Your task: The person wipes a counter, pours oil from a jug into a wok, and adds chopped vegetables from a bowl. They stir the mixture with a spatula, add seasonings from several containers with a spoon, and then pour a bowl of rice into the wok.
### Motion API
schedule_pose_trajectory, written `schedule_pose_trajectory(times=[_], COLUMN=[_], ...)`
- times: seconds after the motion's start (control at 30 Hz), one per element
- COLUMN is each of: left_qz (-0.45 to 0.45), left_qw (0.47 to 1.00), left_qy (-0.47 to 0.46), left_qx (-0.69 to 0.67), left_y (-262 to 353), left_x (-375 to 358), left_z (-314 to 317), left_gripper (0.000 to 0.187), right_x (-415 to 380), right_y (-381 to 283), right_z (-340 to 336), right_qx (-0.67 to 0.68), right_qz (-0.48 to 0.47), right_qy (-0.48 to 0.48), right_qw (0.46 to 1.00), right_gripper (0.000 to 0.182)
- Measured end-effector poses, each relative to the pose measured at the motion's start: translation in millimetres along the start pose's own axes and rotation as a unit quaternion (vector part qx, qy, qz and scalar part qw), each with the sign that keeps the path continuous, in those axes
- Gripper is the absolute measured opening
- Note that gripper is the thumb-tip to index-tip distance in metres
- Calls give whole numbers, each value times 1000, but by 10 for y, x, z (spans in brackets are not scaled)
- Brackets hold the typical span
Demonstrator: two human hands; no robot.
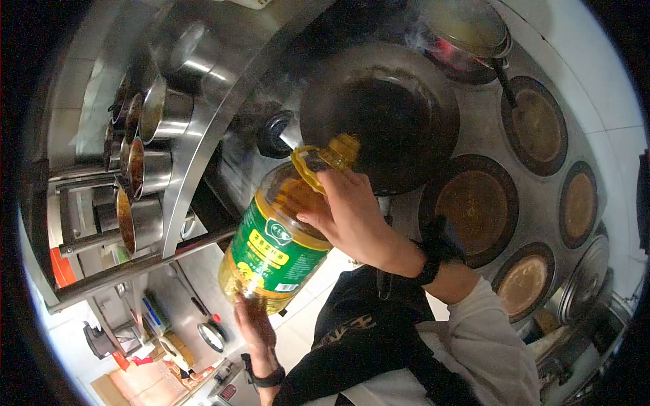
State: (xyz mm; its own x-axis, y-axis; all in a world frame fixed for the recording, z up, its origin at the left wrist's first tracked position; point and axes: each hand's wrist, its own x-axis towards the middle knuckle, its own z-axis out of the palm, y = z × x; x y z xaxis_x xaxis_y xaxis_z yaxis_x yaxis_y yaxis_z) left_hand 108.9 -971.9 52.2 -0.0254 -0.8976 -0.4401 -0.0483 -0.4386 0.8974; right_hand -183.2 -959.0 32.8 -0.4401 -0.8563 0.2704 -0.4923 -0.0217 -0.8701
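A large clear plastic bottle of cooking oil (277,250) with a green and yellow label lies tilted between my hands. Its open-looking yellow neck points up and right, over the near-left rim of a dark wok (379,122). My right hand (349,216) is closed around the yellow handle near the neck, with a black band on that wrist. Low at the bottle's base, my left hand (254,328) supports it, its fingers partly hidden behind the bottle. Yellow oil shows inside. The wok's handle extends down below my right forearm.
Steam rises around a pot (467,30) over a red glow at the top. Several round dark-rimmed burner plates (470,203) fill the right side. Steel pots (150,169) with sauces stand on the left shelf, beside a steel counter edge (193,152). A small round dish (211,336) sits lower left.
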Motion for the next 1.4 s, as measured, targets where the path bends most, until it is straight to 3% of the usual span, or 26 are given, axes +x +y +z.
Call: schedule_pose_trajectory(times=[0.1, 0.13, 0.23, 0.3, 0.33, 0.43, 0.5, 0.6, 0.7, 0.87, 0.93, 0.97, 1.03, 1.07, 1.1, 1.17, 1.2, 1.23, 1.3, 1.33, 1.37, 1.4], left_qz=[-60, -31, -51, -113, -213, -212, -210, -229, -173, -29, -18, -6, 40, 77, 45, 54, 89, 120, 125, 91, 107, 164], left_qw=[994, 990, 980, 965, 951, 918, 908, 882, 876, 901, 942, 942, 919, 915, 915, 906, 911, 916, 898, 903, 905, 932], left_qy=[-50, -87, -133, -164, -154, -204, -209, -182, -171, -127, 137, 132, 34, -17, 111, 64, 46, 17, 36, 42, 50, 87], left_qx=[-75, -108, -141, -169, -164, -266, -296, -369, -418, -414, -307, -308, -390, -396, -384, -416, -399, -383, -420, -417, -409, -310], left_y=[-341, -385, -547, -678, -866, -1092, -993, -1194, -1377, -1353, -1213, -1092, -715, -873, -556, -682, -709, -729, -565, -889, -837, -770], left_x=[77, 80, 154, 152, 211, 304, 216, 290, 449, 1017, 1098, 1138, 948, 1131, 986, 1205, 1263, 1329, 1298, 1535, 1501, 1380], left_z=[-66, 91, 12, -108, -284, -523, -728, -1219, -1798, -2799, -3060, -3199, -3513, -3680, -3679, -3918, -4044, -4137, -4179, -3936, -4366, -4206], left_gripper=[51, 59, 68, 71, 76, 84, 78, 70, 67, 64, 66, 66, 72, 70, 64, 54, 55, 58, 47, 45, 45, 50], right_x=[-31, -35, -85, -113, -112, -239, -424, -552, -649, -525, -552, -598, -725, -742, -746, -718, -723, -768, -763, -699, -649, -581], right_y=[-100, -157, -517, -873, -1082, -1642, -1945, -2429, -2917, -3285, -3346, -3400, -3534, -3609, -3665, -3558, -3541, -3485, -3505, -3392, -3234, -2943], right_z=[29, 22, 154, 163, 205, 502, 744, 1219, 1858, 3064, 3543, 3752, 4133, 4271, 4403, 4790, 4893, 4921, 4544, 4176, 3836, 3427], right_qx=[-36, -53, -75, -94, -106, -124, -114, -21, 105, 175, 166, 136, 121, 97, 72, 104, 88, 97, 139, 99, 58, -5], right_qz=[-41, -49, -62, -96, -102, -157, -149, -32, 78, 21, -21, -48, -145, -162, -174, -271, -278, -341, -380, -367, -352, -314], right_qy=[5, 1, -47, -81, -112, -147, -189, -256, -282, -339, -378, -393, -413, -412, -409, -354, -402, -384, -315, -274, -234, -177], right_qw=[999, 997, 994, 988, 983, 969, 964, 966, 950, 924, 911, 908, 891, 891, 893, 889, 868, 853, 859, 883, 904, 933], right_gripper=[41, 39, 30, 25, 22, 22, 23, 15, 14, 16, 17, 17, 18, 18, 17, 20, 23, 27, 36, 37, 38, 38])
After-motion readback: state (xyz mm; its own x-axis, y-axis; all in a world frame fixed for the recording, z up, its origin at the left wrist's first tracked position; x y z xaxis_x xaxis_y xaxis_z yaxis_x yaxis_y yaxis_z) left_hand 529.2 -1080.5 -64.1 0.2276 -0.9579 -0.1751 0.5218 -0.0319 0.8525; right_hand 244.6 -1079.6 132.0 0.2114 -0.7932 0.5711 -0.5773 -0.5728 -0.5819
